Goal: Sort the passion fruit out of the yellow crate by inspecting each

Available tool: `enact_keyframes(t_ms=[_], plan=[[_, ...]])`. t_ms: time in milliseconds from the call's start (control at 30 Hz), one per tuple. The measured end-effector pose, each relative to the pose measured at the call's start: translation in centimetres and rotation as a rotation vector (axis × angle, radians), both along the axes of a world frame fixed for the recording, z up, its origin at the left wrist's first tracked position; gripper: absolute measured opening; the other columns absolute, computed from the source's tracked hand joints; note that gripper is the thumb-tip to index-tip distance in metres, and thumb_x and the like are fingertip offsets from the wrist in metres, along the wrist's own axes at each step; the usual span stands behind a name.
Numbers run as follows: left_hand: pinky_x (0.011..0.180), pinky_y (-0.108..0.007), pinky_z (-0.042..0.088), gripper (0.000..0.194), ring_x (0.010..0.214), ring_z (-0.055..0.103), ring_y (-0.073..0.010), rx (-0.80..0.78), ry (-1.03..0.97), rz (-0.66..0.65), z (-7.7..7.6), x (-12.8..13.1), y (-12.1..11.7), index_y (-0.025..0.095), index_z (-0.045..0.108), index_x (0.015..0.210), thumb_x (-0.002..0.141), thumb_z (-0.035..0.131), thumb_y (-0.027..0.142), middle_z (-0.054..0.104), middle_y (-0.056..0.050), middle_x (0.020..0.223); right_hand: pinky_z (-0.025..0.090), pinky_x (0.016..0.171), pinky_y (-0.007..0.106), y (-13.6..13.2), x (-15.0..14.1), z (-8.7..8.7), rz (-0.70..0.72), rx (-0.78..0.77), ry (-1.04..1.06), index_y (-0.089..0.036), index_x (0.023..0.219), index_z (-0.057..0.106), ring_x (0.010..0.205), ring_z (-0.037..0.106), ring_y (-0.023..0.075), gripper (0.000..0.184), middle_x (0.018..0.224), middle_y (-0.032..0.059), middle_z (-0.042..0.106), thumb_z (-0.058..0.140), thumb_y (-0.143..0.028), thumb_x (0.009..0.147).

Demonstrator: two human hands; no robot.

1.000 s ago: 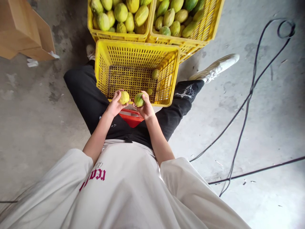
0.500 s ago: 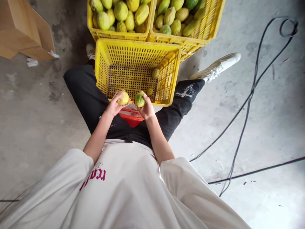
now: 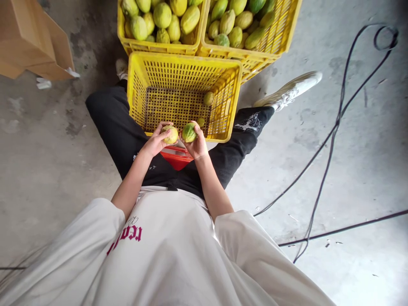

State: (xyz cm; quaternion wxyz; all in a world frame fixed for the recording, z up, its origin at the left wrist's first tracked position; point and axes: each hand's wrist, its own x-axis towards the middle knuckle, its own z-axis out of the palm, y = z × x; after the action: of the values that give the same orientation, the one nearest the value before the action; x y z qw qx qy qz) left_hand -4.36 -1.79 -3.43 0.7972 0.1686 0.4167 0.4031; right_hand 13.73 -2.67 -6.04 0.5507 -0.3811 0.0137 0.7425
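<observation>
My left hand is closed around a small yellowish fruit. My right hand grips a small greener fruit. Both fruits are held side by side, almost touching, just over the near rim of a yellow plastic crate that stands between my legs. Inside that crate lie two loose small fruits, one by the right wall and one near my right hand.
Two more yellow crates, the left crate and the right crate, stand behind, filled with several green-yellow fruits. A red object sits under my hands. A cardboard box is at the upper left. Black cables run across the concrete floor on the right.
My hands have drawn closer together, so the two fruits now nearly touch. The left hand has turned its fruit slightly to the right.
</observation>
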Motion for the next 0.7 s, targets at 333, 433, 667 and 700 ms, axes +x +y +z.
enact_keyframes(t_ms=[333, 433, 667, 700], plan=[[0.098, -0.038, 0.065, 0.017, 0.105, 0.081, -0.0222, -0.262, 0.011, 0.199, 1.8, 0.6, 0.7, 0.022, 0.068, 0.115, 0.103, 0.062, 0.033, 0.080, -0.004, 0.104, 0.070, 0.093, 0.039, 0.1, 0.5, 0.6, 0.004, -0.044, 0.054, -0.028, 0.106, 0.067, 0.114, 0.077, 0.0237, 0.027, 0.103, 0.0013, 0.080, 0.076, -0.048, 0.090], [0.090, -0.032, 0.065, 0.026, 0.095, 0.083, -0.0199, -0.280, 0.035, 0.227, 1.4, 0.6, 0.7, 0.024, 0.066, 0.121, 0.102, 0.070, 0.041, 0.080, -0.002, 0.099, 0.068, 0.075, 0.025, 0.0, 0.7, 0.0, -0.003, -0.078, 0.079, -0.031, 0.106, 0.066, 0.096, 0.078, 0.0166, 0.027, 0.097, -0.0037, 0.079, 0.079, -0.047, 0.089], [0.092, -0.029, 0.064, 0.021, 0.089, 0.082, -0.0163, -0.283, 0.086, 0.275, 1.2, 0.6, 0.8, 0.023, 0.068, 0.115, 0.100, 0.073, 0.038, 0.077, 0.001, 0.092, 0.061, 0.067, 0.024, 0.0, 0.2, 0.8, -0.017, -0.091, -0.007, -0.036, 0.110, 0.066, 0.101, 0.076, 0.0188, 0.024, 0.102, -0.0052, 0.076, 0.076, -0.035, 0.088], [0.093, -0.029, 0.064, 0.020, 0.090, 0.082, -0.0165, -0.280, 0.080, 0.277, 1.4, 0.7, 0.8, 0.023, 0.068, 0.114, 0.101, 0.071, 0.038, 0.077, 0.001, 0.092, 0.062, 0.069, 0.024, 0.0, 0.2, 1.0, -0.011, -0.101, -0.018, -0.036, 0.110, 0.066, 0.103, 0.076, 0.0190, 0.023, 0.102, -0.0055, 0.076, 0.074, -0.034, 0.089]])
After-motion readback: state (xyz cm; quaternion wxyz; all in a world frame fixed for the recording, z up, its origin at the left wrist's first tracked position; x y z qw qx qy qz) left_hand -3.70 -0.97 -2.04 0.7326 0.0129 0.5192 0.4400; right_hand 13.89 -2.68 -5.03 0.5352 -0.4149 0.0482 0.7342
